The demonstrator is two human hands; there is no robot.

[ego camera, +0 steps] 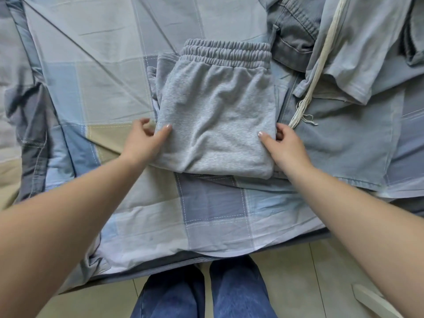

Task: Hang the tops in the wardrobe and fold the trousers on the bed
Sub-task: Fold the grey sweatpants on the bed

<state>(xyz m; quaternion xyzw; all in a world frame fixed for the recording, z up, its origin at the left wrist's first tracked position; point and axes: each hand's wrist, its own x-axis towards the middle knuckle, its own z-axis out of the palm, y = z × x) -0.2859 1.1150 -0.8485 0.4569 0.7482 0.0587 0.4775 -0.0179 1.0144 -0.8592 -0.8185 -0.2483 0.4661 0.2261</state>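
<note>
On bed (pixel 213 207) | both hands' fingers (pixel 164 131) pinch folded grey trousers (pixel 213 125) edges

Left hand (pixel 146 136) and right hand (pixel 283 143) grip the folded grey trousers (pixel 213 115) on the checked bed (pixel 213 210); fingers apparently tucked underneath.

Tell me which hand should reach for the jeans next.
Right, probably. The jeans lie at the far right of the bed, nearer the right hand. The left hand grips the sweatpants on the opposite side.
</note>
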